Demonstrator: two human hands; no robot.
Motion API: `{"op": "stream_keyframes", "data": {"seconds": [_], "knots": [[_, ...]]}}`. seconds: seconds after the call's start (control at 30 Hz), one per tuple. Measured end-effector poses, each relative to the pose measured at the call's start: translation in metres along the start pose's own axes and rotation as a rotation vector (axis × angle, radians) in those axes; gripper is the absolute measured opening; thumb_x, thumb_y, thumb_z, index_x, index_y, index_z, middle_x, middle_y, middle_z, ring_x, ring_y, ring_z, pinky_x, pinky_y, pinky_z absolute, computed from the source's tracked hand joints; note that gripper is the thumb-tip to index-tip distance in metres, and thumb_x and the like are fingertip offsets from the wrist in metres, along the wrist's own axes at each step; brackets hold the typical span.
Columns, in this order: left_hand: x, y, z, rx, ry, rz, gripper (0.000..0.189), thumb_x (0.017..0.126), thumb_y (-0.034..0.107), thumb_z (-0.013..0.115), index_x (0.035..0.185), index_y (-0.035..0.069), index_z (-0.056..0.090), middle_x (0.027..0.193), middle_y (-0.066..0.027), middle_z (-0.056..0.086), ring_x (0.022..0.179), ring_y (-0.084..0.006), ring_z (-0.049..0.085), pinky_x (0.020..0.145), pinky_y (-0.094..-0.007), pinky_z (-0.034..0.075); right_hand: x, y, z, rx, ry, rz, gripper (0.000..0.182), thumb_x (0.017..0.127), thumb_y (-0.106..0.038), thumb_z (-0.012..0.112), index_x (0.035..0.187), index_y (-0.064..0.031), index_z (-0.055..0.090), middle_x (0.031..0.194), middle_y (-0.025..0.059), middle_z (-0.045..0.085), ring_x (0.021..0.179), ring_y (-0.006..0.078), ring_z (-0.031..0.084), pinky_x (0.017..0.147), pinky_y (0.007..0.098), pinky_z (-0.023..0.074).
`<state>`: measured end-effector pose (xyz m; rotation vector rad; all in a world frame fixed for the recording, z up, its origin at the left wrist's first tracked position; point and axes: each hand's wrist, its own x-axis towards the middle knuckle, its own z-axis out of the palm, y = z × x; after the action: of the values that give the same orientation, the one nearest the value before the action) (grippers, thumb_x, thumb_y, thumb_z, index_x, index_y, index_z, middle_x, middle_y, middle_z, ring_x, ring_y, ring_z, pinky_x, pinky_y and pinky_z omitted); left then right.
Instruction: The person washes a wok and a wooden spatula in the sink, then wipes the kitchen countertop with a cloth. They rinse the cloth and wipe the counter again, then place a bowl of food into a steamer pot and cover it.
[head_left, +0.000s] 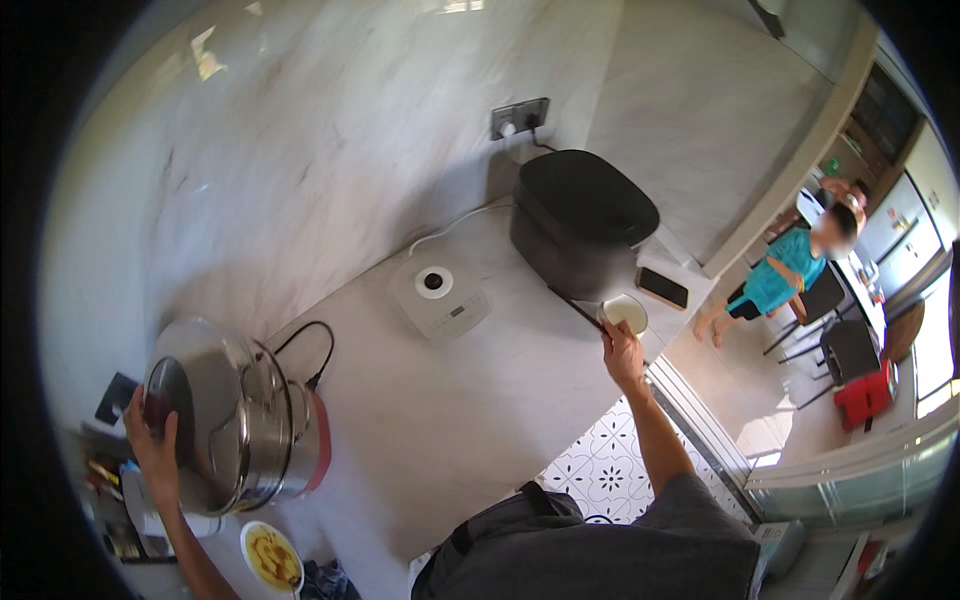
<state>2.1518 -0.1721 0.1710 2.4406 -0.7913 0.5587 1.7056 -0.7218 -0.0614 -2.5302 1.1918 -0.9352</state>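
Note:
At the left stands a stainless-steel electric steamer pot (262, 442) with a red base and a glass lid (202, 360). My left hand (154, 442) is on top of the lid, thumb and fingers around its dark knob (159, 409). On the right side of the counter, my right hand (624, 352) grips a thin dark stick (581, 311), perhaps chopsticks. Its fingers are against the near rim of a cup (628, 309) with pale contents. Just behind the cup is a black rice cooker (581, 217) with its lid down.
A white kitchen scale (442, 304) lies mid-counter, and a phone (661, 288) is right of the cup. By the pot sits a plate of yellow food with brown sauce (270, 555), beside a dark cloth (328, 581). Two people (795, 262) are beyond the doorway near chairs (851, 349).

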Motion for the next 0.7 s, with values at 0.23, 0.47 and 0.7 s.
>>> {"op": "stream_keyframes", "data": {"seconds": [0.23,0.47,0.7], "knots": [[-0.005,-0.001,-0.002,0.093,0.164,0.029,0.055,0.074,0.02,0.074,0.122,0.01,0.051,0.116,-0.0133,0.051,0.107,-0.028,0.051,0.09,-0.036,0.042,-0.059,0.056,0.069,-0.194,-0.024,0.013,0.026,0.076,-0.009,0.059,0.101,-0.0084,0.064,0.089,0.0126,0.057,0.09,0.0314,0.052,0.079,0.0403,0.0426],[-0.076,0.026,-0.064,-0.006,0.284,-0.205,0.044,0.077,0.017,0.07,0.117,0.008,0.055,0.109,-0.012,0.055,0.098,-0.0231,0.055,0.078,-0.0339,0.047,-0.063,0.015,0.06,-0.233,0.023,-0.085,0.036,0.075,-0.007,0.065,0.11,-0.0059,0.057,0.101,0.0131,0.052,0.096,0.0324,0.049,0.081,0.0451,0.04],[-0.183,0.007,-0.096,-0.082,0.391,-0.467,0.034,0.078,0.009,0.068,0.11,0.005,0.058,0.103,-0.0091,0.058,0.093,-0.0194,0.057,0.077,-0.0313,0.048,-0.049,-0.138,0.058,0.17,-0.041,-0.371,0.028,0.076,0.0,0.061,0.104,-0.0042,0.058,0.103,0.0148,0.053,0.101,0.0305,0.05,0.087,0.0416,0.0409]]}}
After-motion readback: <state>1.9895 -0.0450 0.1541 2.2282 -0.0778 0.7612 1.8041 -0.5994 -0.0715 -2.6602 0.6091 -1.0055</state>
